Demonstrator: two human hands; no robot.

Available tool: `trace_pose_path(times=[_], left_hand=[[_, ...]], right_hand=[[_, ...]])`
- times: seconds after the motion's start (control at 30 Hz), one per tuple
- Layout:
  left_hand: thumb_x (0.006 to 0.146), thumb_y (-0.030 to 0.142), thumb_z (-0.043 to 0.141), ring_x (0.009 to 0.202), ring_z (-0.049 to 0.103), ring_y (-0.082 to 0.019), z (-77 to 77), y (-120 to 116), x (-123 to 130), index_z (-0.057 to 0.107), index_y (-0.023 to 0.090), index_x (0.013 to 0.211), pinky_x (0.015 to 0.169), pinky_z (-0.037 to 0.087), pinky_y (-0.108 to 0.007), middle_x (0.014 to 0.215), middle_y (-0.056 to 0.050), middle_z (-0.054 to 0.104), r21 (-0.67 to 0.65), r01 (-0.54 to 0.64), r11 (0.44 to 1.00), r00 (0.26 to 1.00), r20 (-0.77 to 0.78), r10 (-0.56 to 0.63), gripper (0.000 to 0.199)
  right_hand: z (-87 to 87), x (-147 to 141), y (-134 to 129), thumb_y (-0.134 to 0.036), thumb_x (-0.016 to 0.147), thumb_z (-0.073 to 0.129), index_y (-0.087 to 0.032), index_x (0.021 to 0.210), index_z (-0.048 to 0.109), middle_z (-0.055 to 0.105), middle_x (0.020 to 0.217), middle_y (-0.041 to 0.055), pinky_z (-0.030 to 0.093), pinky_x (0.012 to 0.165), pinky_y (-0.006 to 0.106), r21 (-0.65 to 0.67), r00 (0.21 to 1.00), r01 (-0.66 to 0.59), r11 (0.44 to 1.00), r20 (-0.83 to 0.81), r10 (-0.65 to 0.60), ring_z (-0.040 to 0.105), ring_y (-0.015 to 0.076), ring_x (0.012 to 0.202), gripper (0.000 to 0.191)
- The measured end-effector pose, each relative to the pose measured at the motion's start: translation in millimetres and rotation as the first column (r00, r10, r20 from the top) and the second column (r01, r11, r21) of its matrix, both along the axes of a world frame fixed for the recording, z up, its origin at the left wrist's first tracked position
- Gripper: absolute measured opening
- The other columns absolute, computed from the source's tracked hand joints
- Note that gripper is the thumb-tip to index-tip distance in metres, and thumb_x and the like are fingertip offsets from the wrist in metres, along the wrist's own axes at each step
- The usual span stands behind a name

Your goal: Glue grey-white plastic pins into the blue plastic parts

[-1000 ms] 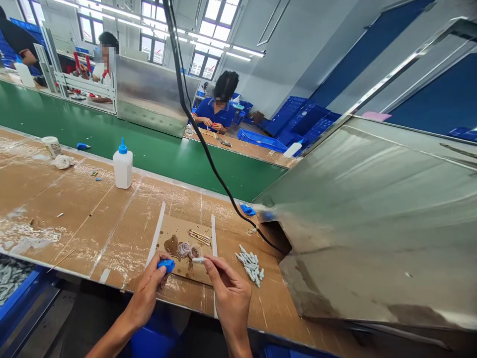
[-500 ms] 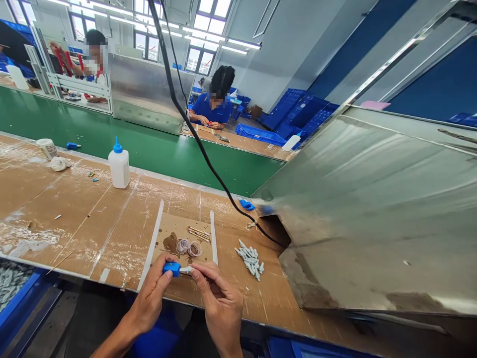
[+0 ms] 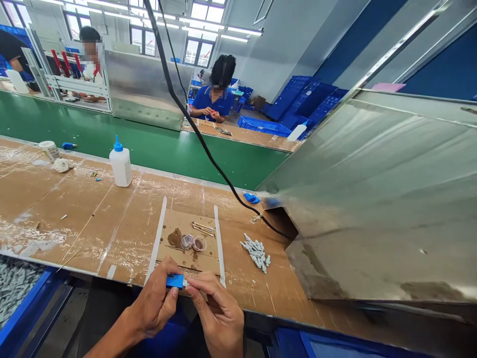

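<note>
Between the fingers of my left hand [image 3: 158, 296] is a small blue plastic block [image 3: 175, 281], held at the table's front edge. My right hand [image 3: 218, 308] pinches a small pale grey piece [image 3: 185, 282] at the block's right end; most of that piece is hidden by my fingertips. Just beyond my hands, a cardboard sheet [image 3: 175, 258] carries two small round cups [image 3: 199, 243] with brownish liquid, a dark wet stain and several cotton swabs [image 3: 203, 228]. To the right lies a pile of pale grey pieces [image 3: 256, 252].
A white squeeze bottle [image 3: 121, 168] with a blue cap stands at the back. A black cable [image 3: 212, 159] hangs across to a large metal panel [image 3: 372, 214] on the right. A blue bin [image 3: 26, 303] of grey pieces sits lower left. Co-workers sit beyond the green belt [image 3: 149, 134].
The grey piece now shows less of its length beside the blue block, and my hands are closer together. The view has shifted slightly. A co-worker opposite has raised their hands.
</note>
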State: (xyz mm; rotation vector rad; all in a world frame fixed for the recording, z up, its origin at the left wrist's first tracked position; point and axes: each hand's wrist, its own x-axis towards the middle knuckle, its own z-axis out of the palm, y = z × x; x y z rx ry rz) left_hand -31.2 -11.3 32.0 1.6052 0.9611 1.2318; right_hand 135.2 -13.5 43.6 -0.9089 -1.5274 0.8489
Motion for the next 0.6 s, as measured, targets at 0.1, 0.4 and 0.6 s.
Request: trace_pose_path(times=[0.1,0.4,0.6], left_hand=[[0.095,0.031,0.050,0.083,0.051,-0.026,-0.2,-4,-2,0.062,0.022,0.104,0.078,0.040,-0.038,0.090,-0.009,0.057,-0.035,0.030,0.999,0.998,0.065,-0.027,0.018],[0.091,0.040,0.060,0.087,0.055,-0.022,13.2,12,-7,0.068,0.023,0.106,0.081,0.043,-0.033,0.094,-0.006,0.063,-0.298,-0.133,0.945,0.969,0.160,0.187,0.024],[0.088,0.030,0.062,0.068,0.061,-0.012,23.0,125,-50,0.063,0.015,0.091,0.067,0.051,-0.026,0.086,-0.003,0.066,-0.609,-0.214,0.764,0.683,0.466,0.563,0.015]], right_hand=[[3.7,-3,-7,-0.007,0.087,0.066,-0.028,0.103,0.073,0.071,0.086,0.0005,0.056,0.069,0.026,0.039,1.000,0.021,0.999,-0.022,-0.020,0.066,0.0156,0.078,0.027],[-2.7,17,6,-0.027,0.088,0.070,-0.027,0.115,0.071,0.073,0.097,0.0039,0.057,0.077,0.029,0.136,0.969,0.215,0.967,0.093,-0.229,0.068,0.0172,0.081,0.026],[-41.5,89,41,-0.061,0.080,0.068,-0.018,0.112,0.074,0.075,0.111,0.0105,0.059,0.089,0.034,-0.286,0.844,0.531,0.798,0.094,-0.528,0.071,0.0272,0.103,0.054]])
